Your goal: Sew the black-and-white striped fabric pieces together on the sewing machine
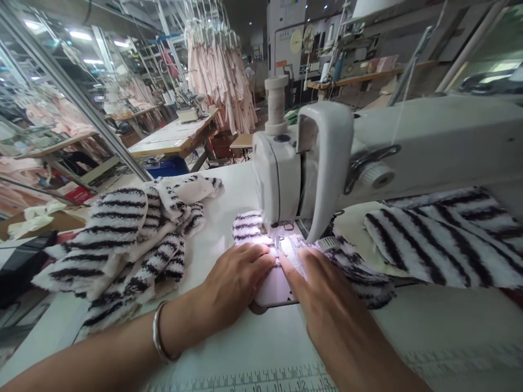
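Note:
A white sewing machine [278,179] stands in front of me, its lamp lighting the needle area. A piece of black-and-white striped plush fabric [247,226] lies under the presser foot [281,242] and spreads to both sides of it. Just left of the foot, my left hand [235,280] is closed, fingers curled together on the fabric's near edge. My right hand [327,288] is closed on the same piece at the right of the foot, thumb and fingers pressing it. Part of the fabric is hidden under the hands. A small white label [327,243] shows beyond my right fingers.
A heap of striped plush pieces [118,234] lies at the left of the table, and more striped plush [441,239] lies at the right under the machine arm. A printed ruler scale [261,378] runs along the near edge. Pink garments [220,76] hang behind.

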The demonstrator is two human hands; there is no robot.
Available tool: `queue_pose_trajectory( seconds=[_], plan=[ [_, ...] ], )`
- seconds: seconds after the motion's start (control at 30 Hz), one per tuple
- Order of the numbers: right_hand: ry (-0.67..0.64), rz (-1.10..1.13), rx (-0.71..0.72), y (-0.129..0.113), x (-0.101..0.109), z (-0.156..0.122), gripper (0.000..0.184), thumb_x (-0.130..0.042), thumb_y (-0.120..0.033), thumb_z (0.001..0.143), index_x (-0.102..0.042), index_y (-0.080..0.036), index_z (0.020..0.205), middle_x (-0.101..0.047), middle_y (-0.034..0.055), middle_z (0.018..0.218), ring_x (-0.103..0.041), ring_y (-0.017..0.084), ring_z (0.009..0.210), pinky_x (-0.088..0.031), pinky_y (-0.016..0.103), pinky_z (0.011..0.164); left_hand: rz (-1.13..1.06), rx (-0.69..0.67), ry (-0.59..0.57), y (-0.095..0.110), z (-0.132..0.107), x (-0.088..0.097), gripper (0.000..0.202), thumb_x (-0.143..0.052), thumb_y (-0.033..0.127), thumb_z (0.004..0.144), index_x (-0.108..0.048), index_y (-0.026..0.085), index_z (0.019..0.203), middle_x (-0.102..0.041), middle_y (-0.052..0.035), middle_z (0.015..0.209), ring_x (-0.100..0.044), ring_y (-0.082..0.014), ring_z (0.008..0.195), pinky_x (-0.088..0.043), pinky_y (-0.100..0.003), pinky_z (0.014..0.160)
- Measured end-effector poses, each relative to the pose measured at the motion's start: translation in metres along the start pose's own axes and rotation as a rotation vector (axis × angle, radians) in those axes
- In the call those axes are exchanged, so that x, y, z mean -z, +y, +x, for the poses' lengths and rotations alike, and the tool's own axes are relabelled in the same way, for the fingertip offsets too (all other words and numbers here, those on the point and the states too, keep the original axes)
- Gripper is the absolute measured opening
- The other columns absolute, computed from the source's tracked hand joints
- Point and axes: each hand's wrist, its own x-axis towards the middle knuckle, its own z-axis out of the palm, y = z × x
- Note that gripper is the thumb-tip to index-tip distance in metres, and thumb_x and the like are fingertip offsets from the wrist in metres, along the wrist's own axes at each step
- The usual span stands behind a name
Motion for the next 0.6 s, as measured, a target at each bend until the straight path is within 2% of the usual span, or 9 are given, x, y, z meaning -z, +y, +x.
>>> queue_pose_trajectory(
  seconds=[0.07, 0.17, 0.27, 0.43, 0.6],
  plan=[
    [0.008, -0.033, -0.02, -0.001, -0.001, -0.002, 0.046, -0.035, 0.001, 0.083, -0.058, -0.015, 0.119, -0.056, 0.0141, 0.111, -0.049, 0.028, 0.114, -0.047, 0.046, 0.091, 0.039, -0.01, 0.018, -0.007, 0.001, -0.002, 0.02, -0.043, 0.007, 0.091, -0.054, 0.015, 0.106, -0.064, -0.0087, 0.1, -0.061, -0.0202, 0.09, -0.055, -0.037, 0.077],
    [0.08, -0.063, -0.028, -0.005, -0.003, -0.01, 0.046, -0.032, 0.002, 0.083, -0.059, -0.015, 0.116, -0.05, 0.0158, 0.127, -0.037, 0.029, 0.129, -0.04, 0.049, 0.101, 0.082, -0.025, 0.053, -0.015, 0.003, -0.003, 0.023, -0.045, 0.006, 0.088, -0.051, 0.015, 0.109, -0.063, -0.0076, 0.098, -0.06, -0.0195, 0.089, -0.054, -0.037, 0.078],
    [0.116, -0.066, -0.021, -0.009, -0.005, -0.022, 0.049, -0.03, 0.004, 0.082, -0.058, -0.017, 0.117, -0.045, 0.0164, 0.134, -0.03, 0.031, 0.134, -0.039, 0.052, 0.1, 0.135, -0.013, 0.022, -0.015, 0.006, 0.002, 0.025, -0.046, 0.005, 0.086, -0.05, 0.015, 0.109, -0.061, -0.0086, 0.099, -0.057, -0.0203, 0.09, -0.052, -0.039, 0.081],
    [0.108, -0.029, -0.022, -0.012, -0.007, -0.038, 0.057, -0.029, 0.006, 0.08, -0.051, -0.017, 0.127, -0.043, 0.0161, 0.137, -0.03, 0.03, 0.134, -0.042, 0.051, 0.097, 0.241, 0.103, -0.126, -0.007, 0.008, 0.011, 0.017, -0.046, 0.005, 0.086, -0.05, 0.014, 0.1, -0.057, -0.0076, 0.093, -0.053, -0.0198, 0.079, -0.052, -0.035, 0.071],
    [0.13, 0.019, -0.045, -0.011, -0.01, -0.043, 0.06, -0.028, 0.008, 0.077, -0.053, -0.019, 0.124, -0.044, 0.0137, 0.137, -0.03, 0.028, 0.135, -0.042, 0.048, 0.098, 0.277, 0.106, -0.132, -0.005, 0.009, 0.003, 0.019, -0.044, 0.004, 0.083, -0.05, 0.013, 0.099, -0.057, -0.0094, 0.091, -0.053, -0.0226, 0.08, -0.052, -0.037, 0.07]
  ],
)
